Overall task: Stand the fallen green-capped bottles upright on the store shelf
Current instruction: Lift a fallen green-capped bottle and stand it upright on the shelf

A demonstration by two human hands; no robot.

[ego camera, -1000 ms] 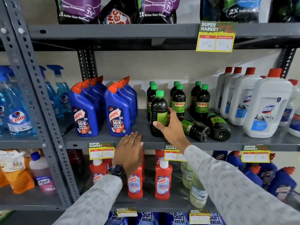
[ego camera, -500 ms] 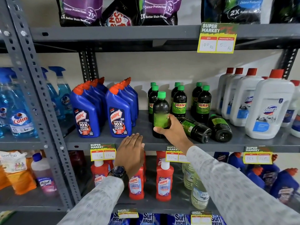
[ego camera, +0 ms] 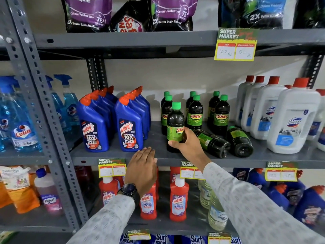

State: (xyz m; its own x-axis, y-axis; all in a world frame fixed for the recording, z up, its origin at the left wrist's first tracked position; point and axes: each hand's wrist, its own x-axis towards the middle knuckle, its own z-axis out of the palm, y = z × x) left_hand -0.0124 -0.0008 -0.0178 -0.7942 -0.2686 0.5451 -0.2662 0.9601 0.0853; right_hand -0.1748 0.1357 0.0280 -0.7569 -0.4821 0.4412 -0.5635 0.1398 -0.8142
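Observation:
A dark bottle with a green cap and green label (ego camera: 175, 124) stands upright near the front of the grey middle shelf (ego camera: 112, 155). My right hand (ego camera: 188, 143) is wrapped round its lower part. To its right, two more green-capped bottles lie on their sides, the nearer fallen bottle (ego camera: 212, 143) and the farther fallen bottle (ego camera: 240, 141), bases toward me. Several like bottles (ego camera: 195, 111) stand upright behind. My left hand (ego camera: 142, 166) rests flat at the shelf's front edge, fingers together, holding nothing.
Blue Harpic bottles (ego camera: 129, 127) stand to the left, white red-capped bottles (ego camera: 293, 118) to the right. Price tags (ego camera: 111, 167) hang on the shelf edge. Red bottles (ego camera: 178, 199) fill the shelf below; pouches (ego camera: 88, 14) sit above. A grey upright post (ego camera: 44, 111) stands left.
My right hand has turned the upright bottle so its label faces further forward. The left hand and the two fallen bottles have stayed in place.

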